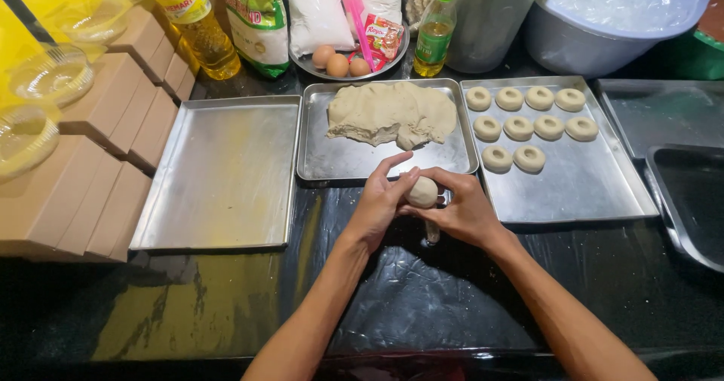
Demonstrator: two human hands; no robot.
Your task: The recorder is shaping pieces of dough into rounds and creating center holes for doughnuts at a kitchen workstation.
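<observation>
Black worktop below — my left hand and right hand cup a soft, light dough ball, best held gently around its sides.

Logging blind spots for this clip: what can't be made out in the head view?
- Underside of the dough ball: covered by the left hand and right hand.
- Pale object below the hands: mostly hidden by them, kind unclear.
- Big bowl, top right: cut by the frame edge; contents a glary blur.
- Dark tray: cut by the right edge.
</observation>
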